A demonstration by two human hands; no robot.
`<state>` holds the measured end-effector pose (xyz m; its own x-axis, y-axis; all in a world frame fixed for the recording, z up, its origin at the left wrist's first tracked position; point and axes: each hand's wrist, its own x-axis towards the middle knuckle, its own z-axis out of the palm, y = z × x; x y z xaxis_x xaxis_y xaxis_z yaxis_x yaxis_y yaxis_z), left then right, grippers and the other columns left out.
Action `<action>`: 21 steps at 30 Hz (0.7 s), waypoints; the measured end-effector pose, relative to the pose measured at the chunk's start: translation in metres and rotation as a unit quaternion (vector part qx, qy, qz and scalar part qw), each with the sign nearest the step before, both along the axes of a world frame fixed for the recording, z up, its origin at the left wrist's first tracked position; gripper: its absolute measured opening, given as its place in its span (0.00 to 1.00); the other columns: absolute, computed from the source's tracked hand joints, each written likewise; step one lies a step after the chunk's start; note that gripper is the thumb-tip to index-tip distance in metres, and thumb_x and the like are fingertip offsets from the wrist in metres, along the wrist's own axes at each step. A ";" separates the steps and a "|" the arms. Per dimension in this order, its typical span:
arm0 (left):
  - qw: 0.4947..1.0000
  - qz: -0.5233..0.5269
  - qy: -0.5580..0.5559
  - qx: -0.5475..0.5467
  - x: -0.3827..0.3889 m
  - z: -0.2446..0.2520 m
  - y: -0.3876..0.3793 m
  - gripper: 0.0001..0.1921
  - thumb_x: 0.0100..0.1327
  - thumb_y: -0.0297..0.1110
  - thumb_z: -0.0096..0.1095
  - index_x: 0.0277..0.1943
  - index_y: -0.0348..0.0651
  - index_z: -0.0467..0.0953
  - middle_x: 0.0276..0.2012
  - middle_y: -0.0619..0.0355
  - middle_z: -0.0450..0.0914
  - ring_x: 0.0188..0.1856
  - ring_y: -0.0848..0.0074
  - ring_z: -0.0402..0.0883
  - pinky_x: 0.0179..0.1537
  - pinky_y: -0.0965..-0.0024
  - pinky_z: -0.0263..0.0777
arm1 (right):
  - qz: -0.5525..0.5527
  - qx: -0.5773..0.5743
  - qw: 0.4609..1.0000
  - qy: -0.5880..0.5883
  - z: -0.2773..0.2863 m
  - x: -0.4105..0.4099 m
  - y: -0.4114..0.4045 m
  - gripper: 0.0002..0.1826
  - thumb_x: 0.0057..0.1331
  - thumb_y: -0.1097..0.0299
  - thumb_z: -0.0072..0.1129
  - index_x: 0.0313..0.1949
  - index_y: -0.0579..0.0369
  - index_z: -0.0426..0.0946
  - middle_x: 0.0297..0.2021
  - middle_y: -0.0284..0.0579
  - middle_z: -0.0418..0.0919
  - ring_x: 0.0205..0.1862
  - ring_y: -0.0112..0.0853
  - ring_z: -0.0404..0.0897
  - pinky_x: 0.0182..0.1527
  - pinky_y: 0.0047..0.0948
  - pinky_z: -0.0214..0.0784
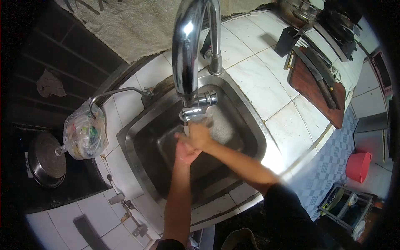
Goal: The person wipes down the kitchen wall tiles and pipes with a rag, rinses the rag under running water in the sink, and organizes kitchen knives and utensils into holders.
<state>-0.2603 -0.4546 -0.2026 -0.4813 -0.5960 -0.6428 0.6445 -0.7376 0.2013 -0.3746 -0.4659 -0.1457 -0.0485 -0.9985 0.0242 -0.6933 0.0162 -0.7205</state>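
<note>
My left hand (pixel 186 151) and my right hand (pixel 200 134) touch each other over the stainless steel sink (pixel 261 140), just beneath the swivel head of the chrome faucet (pixel 185 62). Water runs from the outlet onto them. The left palm looks wet and faces up, with the right hand laid across its fingers. No object shows in either hand, though the overlap and the faucet head hide some fingers. Frothy water (pixel 222 128) lies in the basin to the right of the hands.
On the white tiled counter (pixel 265 78), a brown cutting board (pixel 304 82) bears knives (pixel 325 90). A tied plastic bag (pixel 84 134) hangs left of the sink, near a metal pan (pixel 48 159). A red bucket (pixel 357 167) and a rack (pixel 347 206) stand lower right.
</note>
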 end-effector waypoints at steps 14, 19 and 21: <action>0.931 0.117 0.297 -0.180 0.015 -0.027 -0.004 0.21 0.64 0.44 0.41 0.51 0.37 0.69 0.49 0.49 0.73 0.52 0.62 0.70 0.56 0.57 0.61 | 0.026 0.196 0.980 0.036 -0.013 0.020 0.027 0.32 0.55 0.58 0.53 0.60 0.45 0.59 0.60 0.56 0.56 0.61 0.57 0.55 0.58 0.53 0.51; 0.979 0.116 0.142 -0.091 -0.033 0.041 0.005 0.21 0.63 0.45 0.39 0.50 0.41 0.70 0.50 0.55 0.73 0.54 0.63 0.68 0.58 0.59 0.57 | -0.017 0.259 0.966 -0.025 -0.049 0.012 -0.005 0.28 0.56 0.52 0.49 0.55 0.48 0.66 0.60 0.53 0.56 0.62 0.55 0.53 0.58 0.62 0.43; 0.983 0.112 0.115 -0.094 -0.024 0.041 0.006 0.20 0.65 0.46 0.37 0.50 0.44 0.70 0.50 0.57 0.73 0.54 0.64 0.67 0.58 0.58 0.55 | -0.042 0.197 0.978 0.049 -0.036 0.026 -0.003 0.26 0.54 0.56 0.50 0.49 0.61 0.69 0.51 0.57 0.67 0.56 0.55 0.60 0.54 0.49 0.56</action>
